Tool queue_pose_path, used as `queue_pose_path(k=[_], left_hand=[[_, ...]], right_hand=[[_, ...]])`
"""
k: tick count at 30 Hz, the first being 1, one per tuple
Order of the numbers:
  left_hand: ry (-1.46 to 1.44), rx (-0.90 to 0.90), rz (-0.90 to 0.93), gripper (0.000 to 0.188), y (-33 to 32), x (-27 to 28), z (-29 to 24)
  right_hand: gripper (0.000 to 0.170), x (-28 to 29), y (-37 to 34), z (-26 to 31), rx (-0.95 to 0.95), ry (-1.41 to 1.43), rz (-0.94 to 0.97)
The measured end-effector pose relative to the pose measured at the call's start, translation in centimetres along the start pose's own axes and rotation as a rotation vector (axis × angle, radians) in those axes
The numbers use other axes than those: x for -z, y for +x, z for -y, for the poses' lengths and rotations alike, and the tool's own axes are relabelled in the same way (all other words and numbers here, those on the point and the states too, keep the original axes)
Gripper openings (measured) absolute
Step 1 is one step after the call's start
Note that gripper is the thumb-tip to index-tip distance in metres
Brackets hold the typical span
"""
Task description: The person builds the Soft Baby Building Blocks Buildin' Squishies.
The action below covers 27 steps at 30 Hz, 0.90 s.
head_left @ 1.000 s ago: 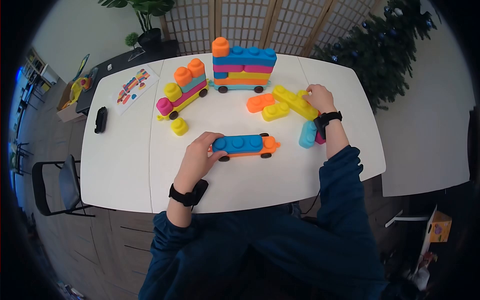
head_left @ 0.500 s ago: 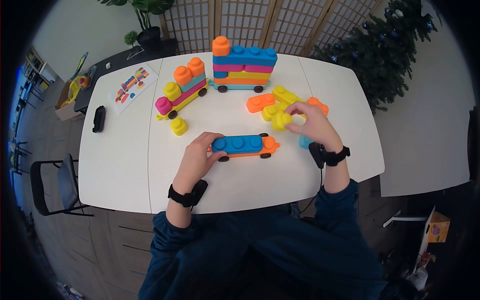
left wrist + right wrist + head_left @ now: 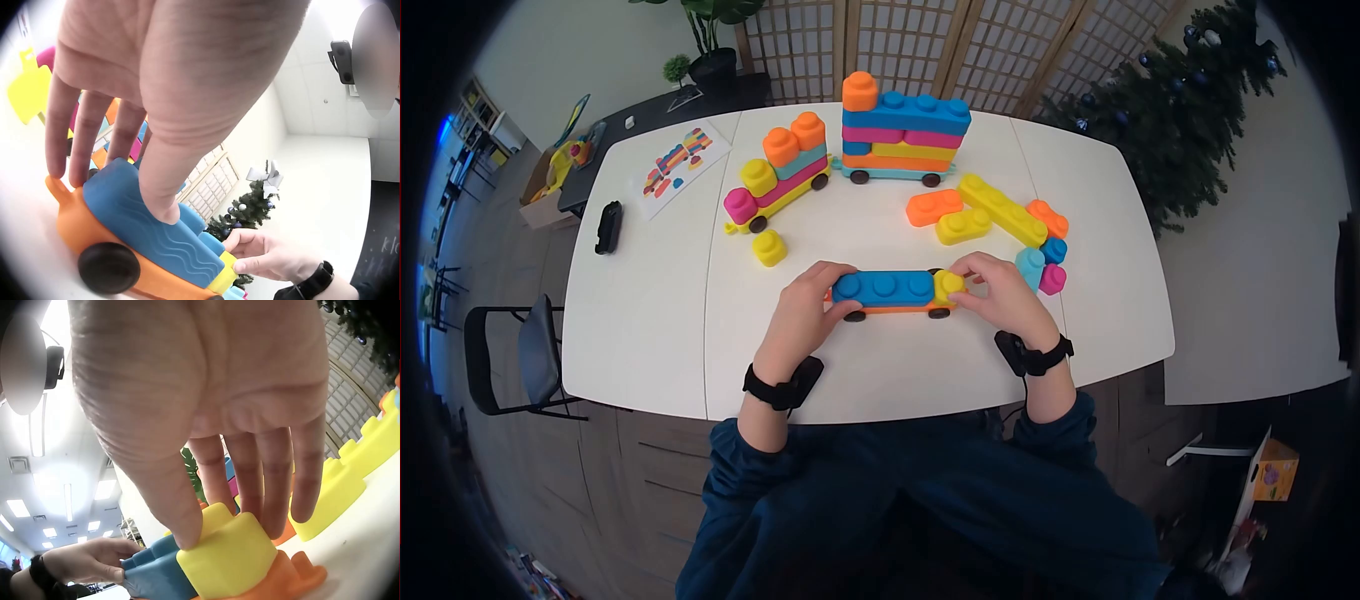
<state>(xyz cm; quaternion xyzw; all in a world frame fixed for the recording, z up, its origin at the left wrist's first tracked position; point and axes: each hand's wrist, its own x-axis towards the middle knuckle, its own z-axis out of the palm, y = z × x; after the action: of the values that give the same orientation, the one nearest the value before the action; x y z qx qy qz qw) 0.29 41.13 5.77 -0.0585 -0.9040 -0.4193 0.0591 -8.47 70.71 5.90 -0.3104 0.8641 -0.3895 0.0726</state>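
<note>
An orange wheeled base (image 3: 75, 219) carries a long blue block (image 3: 885, 288) in front of me. My left hand (image 3: 805, 305) grips the left end of that block, thumb on the near side and fingers on the far side. At the right end, my right hand (image 3: 1002, 293) pinches a small yellow block (image 3: 231, 556) between thumb and fingers. This yellow block sits over the orange base, right beside the blue block. The orange hitch (image 3: 309, 572) sticks out past it in the right wrist view.
Loose blocks lie to the right: an orange one (image 3: 935, 207), yellow ones (image 3: 1003, 210), a teal one (image 3: 1029, 268) and a pink one (image 3: 1052, 279). Two built wagons (image 3: 905, 140) stand behind. A single yellow block (image 3: 769, 248), a picture sheet (image 3: 685, 165) and a black case (image 3: 608, 228) are leftward.
My right hand has picked a small yellow block from the right-hand pile and brought it left and nearer, onto the wagon's right end. The left hand has kept its grip on the blue block.
</note>
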Motion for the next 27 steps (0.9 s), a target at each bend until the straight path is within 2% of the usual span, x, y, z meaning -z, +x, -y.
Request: queue_pose_path(k=[9,14,27], left_hand=[[0.04,-0.043,-0.017,0.042,-0.01,-0.26,0.47],[0.015,0.018,0.0,0.043,-0.1,-0.17,0.16],[0.018,0.018,0.004,0.043,-0.09,-0.42,0.2]], right_hand=[[0.024,-0.53,-0.29,0.33,-0.006,0.06,-0.027],[0.025,-0.94,-0.37,-0.09,-0.007,0.086,-0.028],[0.026,-0.93,-0.66,0.39,-0.043,0.137,-0.039]])
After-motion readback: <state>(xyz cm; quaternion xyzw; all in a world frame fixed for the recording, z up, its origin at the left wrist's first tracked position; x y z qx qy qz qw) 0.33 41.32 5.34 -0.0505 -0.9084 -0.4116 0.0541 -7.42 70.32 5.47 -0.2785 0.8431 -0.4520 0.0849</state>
